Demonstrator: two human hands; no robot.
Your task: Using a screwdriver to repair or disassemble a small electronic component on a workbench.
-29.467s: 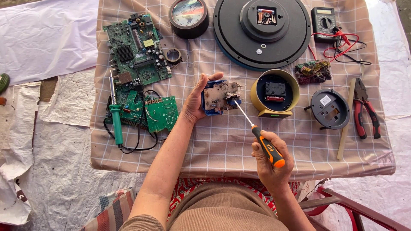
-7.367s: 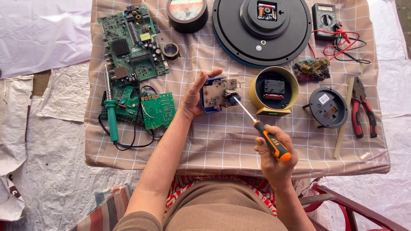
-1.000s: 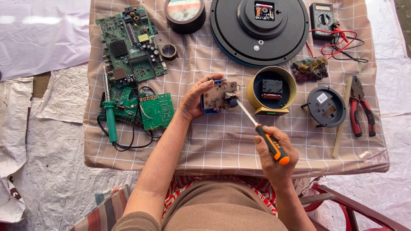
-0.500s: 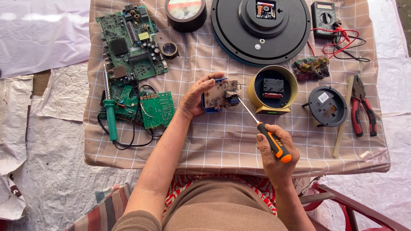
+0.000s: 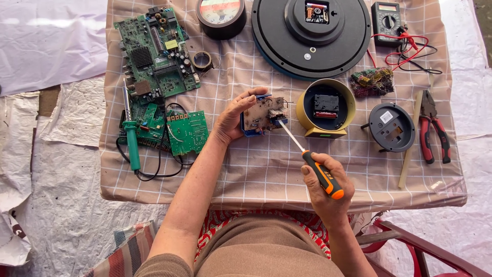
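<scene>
Checked cloth covers the bench (image 5: 256, 174), where the left hand (image 5: 233, 119) grasps a small clock mechanism (image 5: 262, 115) just left of a yellow clock case (image 5: 326, 109); right hand (image 5: 328, 187) fingers are clenched around an orange-handled screwdriver (image 5: 307, 157), tip touching the mechanism.

Bright, even daylight; sharp focus.

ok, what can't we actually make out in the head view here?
- Screwdriver tip: where it meets the small circuit board is too small to resolve.
- Blue case beneath the board: mostly covered by the board and the left hand.
- Screwdriver handle: partly wrapped by the right hand.
- Large black clock back: cut by the top edge.
</scene>
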